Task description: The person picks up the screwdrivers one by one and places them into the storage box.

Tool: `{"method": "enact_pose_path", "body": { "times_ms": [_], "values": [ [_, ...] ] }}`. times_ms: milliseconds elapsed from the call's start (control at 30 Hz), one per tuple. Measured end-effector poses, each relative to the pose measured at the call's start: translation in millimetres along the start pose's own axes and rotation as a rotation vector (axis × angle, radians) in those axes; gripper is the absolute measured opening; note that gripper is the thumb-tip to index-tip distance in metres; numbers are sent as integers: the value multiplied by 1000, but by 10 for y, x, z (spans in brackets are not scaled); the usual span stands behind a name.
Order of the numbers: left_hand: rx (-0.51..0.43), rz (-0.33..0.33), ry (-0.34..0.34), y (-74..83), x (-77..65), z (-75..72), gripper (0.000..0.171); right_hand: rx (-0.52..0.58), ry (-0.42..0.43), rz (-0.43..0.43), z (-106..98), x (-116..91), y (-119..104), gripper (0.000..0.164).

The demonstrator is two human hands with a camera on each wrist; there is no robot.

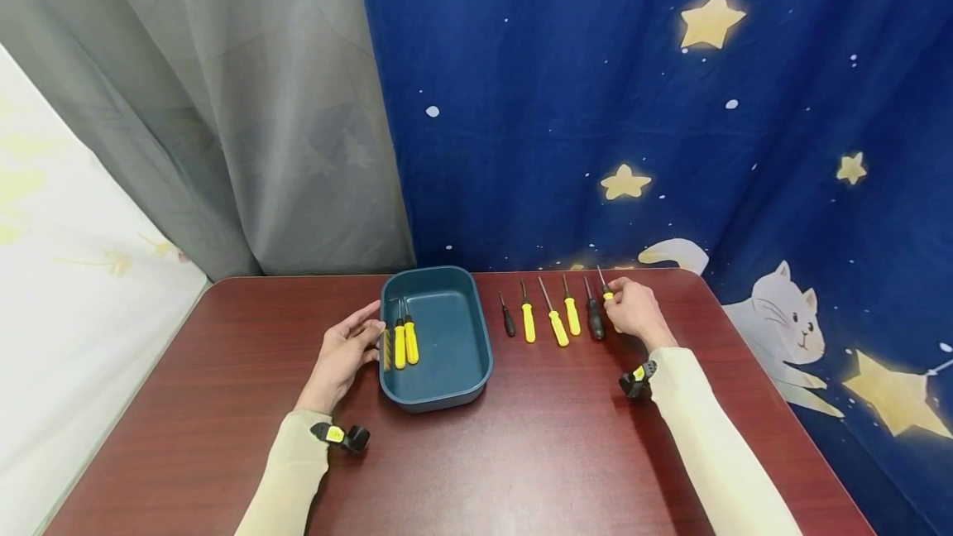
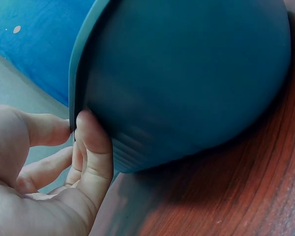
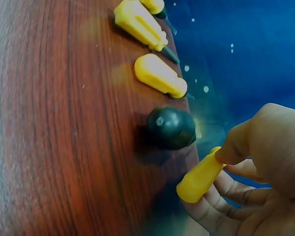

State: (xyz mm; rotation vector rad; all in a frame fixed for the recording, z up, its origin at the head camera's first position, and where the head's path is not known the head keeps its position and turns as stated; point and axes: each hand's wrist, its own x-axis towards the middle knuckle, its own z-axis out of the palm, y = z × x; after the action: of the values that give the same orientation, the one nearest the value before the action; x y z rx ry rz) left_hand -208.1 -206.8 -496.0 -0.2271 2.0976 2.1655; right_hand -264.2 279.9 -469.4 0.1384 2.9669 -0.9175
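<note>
Toward the middle of the table stands a dark teal plastic bin [image 1: 450,346]. My left hand [image 1: 345,354] pinches the bin's left rim between thumb and fingers, which the left wrist view shows closely. Inside the bin, along its left side, lie yellow-handled screwdrivers [image 1: 412,342]. At the right end of a row of tools, my right hand [image 1: 636,308] pinches a yellow-handled screwdriver [image 3: 201,179] by its handle. Its shaft points away toward the curtain. Just left of that hand is a screwdriver with a thick black handle [image 1: 595,321].
Between bin and right hand, the row holds a small black screwdriver [image 1: 510,321] and several yellow-handled screwdrivers [image 1: 529,323]. Behind the table's back edge hangs a blue curtain [image 1: 536,147] with stars, beside a grey one [image 1: 298,122]. The tabletop [image 1: 506,470] is reddish-brown wood grain.
</note>
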Motion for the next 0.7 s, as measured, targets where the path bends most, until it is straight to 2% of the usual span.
{"method": "enact_pose_path", "body": {
  "times_ms": [333,567,700],
  "values": [
    [4,2,0,-3,-4,-2,50,9,43,-22,-12,-65,-183,44],
    [5,2,-1,-5,1,-6,50,34,72,-93,17,-79,-303,41],
    [11,1,2,-5,-2,-5,50,62,65,-104,37,-103,-383,40]
  ]
}}
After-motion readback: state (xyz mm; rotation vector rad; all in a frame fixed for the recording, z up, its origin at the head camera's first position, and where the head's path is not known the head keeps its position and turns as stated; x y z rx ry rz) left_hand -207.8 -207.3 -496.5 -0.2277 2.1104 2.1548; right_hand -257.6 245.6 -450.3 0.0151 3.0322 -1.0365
